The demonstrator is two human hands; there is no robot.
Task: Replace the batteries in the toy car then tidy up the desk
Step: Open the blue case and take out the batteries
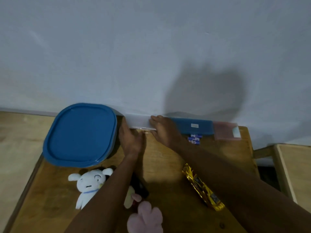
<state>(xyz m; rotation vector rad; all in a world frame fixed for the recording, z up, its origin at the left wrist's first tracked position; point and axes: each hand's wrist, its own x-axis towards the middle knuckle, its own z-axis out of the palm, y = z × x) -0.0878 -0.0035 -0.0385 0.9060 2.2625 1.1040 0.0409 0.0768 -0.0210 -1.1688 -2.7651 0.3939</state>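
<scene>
A clear plastic box [139,122] stands against the wall at the back of the wooden desk [165,158]. My left hand [130,140] is at its front left corner, thumb side near the latch. My right hand [164,128] rests on the box's right end with fingers laid over the lid. Blue and white batteries [194,139] lie just right of my right wrist, in front of a blue case [193,126]. A dark object [140,186], possibly the toy car, shows partly under my left forearm.
A large blue lidded container [80,135] fills the back left. A white plush [89,184] and a pink plush [146,217] lie at the front. A gold wrapper [202,187] lies front right. A pink box [226,131] sits at the back right.
</scene>
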